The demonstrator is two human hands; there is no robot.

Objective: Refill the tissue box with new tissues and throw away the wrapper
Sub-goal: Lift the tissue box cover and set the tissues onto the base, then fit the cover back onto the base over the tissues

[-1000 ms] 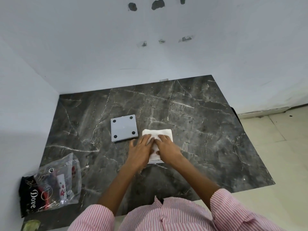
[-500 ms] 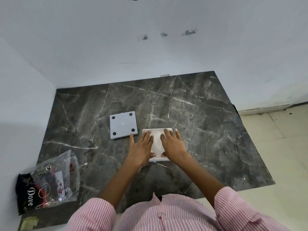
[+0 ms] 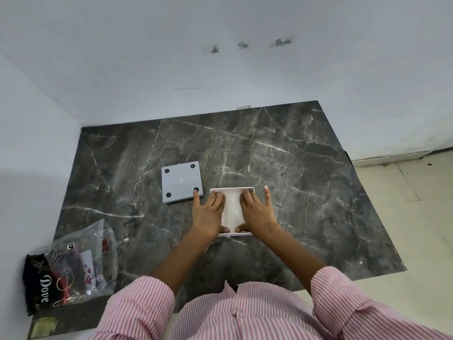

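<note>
On the dark grey marble-patterned tabletop [image 3: 306, 168], a white square tissue box [image 3: 232, 190] lies open side up near the middle, with a stack of white tissues [image 3: 231, 207] sitting inside its rim. A second ago the tissues stood proud of the box with both hands bunched over their near half; now the stack is level with the rim and the hands have spread apart, leaving a bare strip of tissue between them. The left hand [image 3: 208, 214] lies flat on the left part of the stack, fingers straight and splayed, its outermost fingertip reaching the corner of the grey square lid [image 3: 181, 182] with four black dots, which lies just beside the box on the left. The right hand [image 3: 257, 212] lies flat on the right part, one finger stretched past the box's right wall onto the table. Neither hand clasps anything; both press palm-down. The thumbs meet the box's near edge. At the table's near left corner rests a clear plastic wrapper [image 3: 85, 261] atop a black packet [image 3: 39, 285].
</note>
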